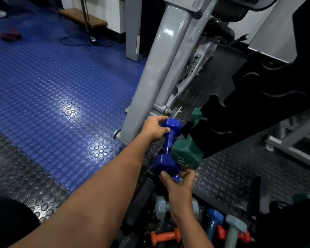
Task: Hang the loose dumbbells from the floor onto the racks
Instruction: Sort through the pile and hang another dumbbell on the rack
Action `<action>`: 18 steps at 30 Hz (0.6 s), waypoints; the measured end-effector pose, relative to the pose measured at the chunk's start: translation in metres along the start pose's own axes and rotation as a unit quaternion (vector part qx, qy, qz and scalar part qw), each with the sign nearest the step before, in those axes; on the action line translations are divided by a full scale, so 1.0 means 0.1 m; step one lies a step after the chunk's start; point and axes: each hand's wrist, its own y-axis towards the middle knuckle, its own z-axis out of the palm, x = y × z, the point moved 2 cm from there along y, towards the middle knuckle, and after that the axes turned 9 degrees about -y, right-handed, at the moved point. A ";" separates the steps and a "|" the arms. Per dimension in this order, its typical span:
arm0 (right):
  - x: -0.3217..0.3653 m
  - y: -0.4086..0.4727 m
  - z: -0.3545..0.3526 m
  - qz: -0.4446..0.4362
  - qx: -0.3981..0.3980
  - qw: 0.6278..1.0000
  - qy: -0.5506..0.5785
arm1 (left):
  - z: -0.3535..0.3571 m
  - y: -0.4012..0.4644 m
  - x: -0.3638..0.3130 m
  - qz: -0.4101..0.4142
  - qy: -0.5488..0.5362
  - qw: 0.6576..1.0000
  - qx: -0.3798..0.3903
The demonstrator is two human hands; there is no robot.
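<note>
- Right now both my hands are on the dark blue dumbbell (168,147), which sits just left of the black rack (240,122), nearly upright along the rack's slope.
- My left hand (155,130) curls round the top head and the upper handle; my right hand (177,181) grips the bottom head from below, thumb on its near face.
- Touching the blue one, on the rack side, is a green dumbbell (187,154) already seated in the rack's low cradle, its near head overlapping my blue handle.
- As I judge it, the step in hand is seating the blue dumbbell in a free notch of the rack, and the green head is in the way.
- To do it well I should lift the blue one clear of the green head first, turn the handle to lie across the two rails, then lower it so each head hangs outside a rail.
- I would keep fingers off the underside of the handle as it drops in, so nothing gets pinched.
- Below the rack, on the floor (61,104), more loose ones wait: an orange dumbbell (166,236), a pale grey dumbbell (162,207) and a light blue dumbbell (214,222).
</note>
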 end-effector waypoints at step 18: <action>-0.07 -0.10 -0.10 -0.074 -0.094 0.976 -0.181 | 0.38 -0.03 0.08 0.056 0.015 0.995 0.076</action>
